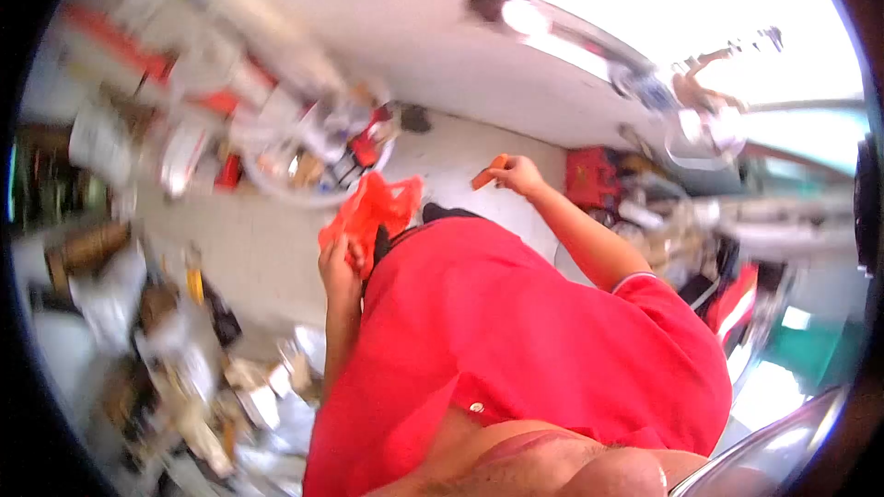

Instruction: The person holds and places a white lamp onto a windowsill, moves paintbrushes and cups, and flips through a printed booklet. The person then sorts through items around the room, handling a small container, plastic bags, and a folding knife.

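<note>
My left hand (344, 260) is closed round a red plastic bag (372, 212), with part of the bag rising above the fingers. A small orange object (488, 173) is pinched in my right hand (516, 175), held away from the body and to the right of the bag. I cannot make out what the orange object is. The two hands are apart. Below and between them is the red shirt (516, 331) that I wear. Whether anything is inside the bag cannot be told.
A round white container (262, 175) with mixed items stands beyond the bag. Blurred clutter (267, 387) lies at lower left. A red crate (590, 177) stands by the wall at right. Farther right are stacked items and a green container (806, 345).
</note>
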